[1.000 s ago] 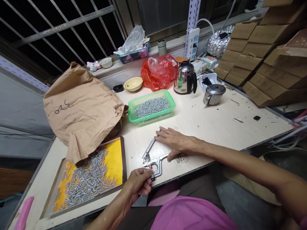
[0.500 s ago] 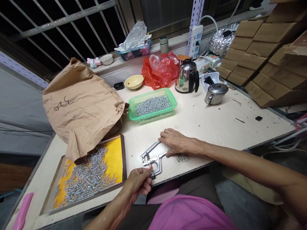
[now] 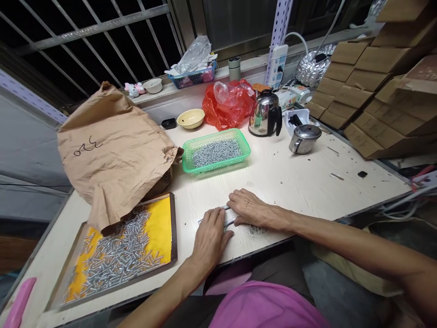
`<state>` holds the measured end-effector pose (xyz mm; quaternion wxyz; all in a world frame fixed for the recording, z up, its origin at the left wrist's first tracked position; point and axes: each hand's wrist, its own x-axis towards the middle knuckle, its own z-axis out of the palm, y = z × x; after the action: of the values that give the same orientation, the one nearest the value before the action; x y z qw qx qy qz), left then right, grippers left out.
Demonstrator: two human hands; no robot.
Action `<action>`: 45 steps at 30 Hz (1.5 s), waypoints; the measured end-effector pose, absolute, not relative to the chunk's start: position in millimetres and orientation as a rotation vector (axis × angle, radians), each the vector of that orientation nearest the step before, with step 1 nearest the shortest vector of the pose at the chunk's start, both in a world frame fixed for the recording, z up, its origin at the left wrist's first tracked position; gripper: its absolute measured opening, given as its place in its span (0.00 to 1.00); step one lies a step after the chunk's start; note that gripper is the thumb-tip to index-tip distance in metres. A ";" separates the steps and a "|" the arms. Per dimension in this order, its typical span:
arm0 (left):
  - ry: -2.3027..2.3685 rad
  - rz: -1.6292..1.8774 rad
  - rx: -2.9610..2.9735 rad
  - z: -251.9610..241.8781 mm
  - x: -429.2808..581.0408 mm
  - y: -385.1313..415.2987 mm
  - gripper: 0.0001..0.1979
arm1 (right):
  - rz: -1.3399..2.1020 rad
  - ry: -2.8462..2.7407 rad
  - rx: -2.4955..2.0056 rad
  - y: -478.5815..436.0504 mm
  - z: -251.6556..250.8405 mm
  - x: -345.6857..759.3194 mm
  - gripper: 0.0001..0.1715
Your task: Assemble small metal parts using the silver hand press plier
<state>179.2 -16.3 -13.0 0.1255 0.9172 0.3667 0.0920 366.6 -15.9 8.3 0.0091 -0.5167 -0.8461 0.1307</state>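
Grey metal snap-fastener pliers (image 3: 230,217) lie on the table near its front edge, mostly covered by my hands. My left hand (image 3: 209,237) lies over the head of the pliers, its fingers curled across it and its thumb on the near side. At the handle end, my right hand (image 3: 251,209) grips the pliers from the right. Between the two hands only a short stretch of the handles shows. The jaws are hidden under my left palm. To the left, a shallow tray (image 3: 173,228) with a yellow bottom holds many small metal pins or springs.
A green basket (image 3: 186,168) of similar small metal pieces stands beyond my hands. A brown paper sack (image 3: 112,150) leans over the tray. Farther back are a red plastic bag (image 3: 225,107), a kettle (image 3: 264,114) and a lidded metal pot (image 3: 305,139). Cardboard boxes (image 3: 368,86) are stacked at right.
My left hand has moved from the near end of the pliers, where it pinched by the red and black part, up over their head. My right hand keeps its grip.
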 end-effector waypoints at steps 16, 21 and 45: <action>1.132 -0.062 2.692 -9.2 203.1 12.9 0.04 | 0.384 -2.555 -1.599 -9.5 -27.7 364.5 0.09; 1.068 -0.041 2.685 -10.1 204.2 20.8 0.05 | 0.449 -2.522 -1.647 -6.8 -23.2 364.8 0.13; 0.933 0.396 2.611 -39.9 186.7 -60.7 0.18 | 0.184 -2.434 -1.746 18.8 -10.1 372.3 0.09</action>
<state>186.7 -60.7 -39.9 0.1695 0.9187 0.3284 0.1392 372.3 18.8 -10.1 0.0700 -0.5803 -0.8091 0.0613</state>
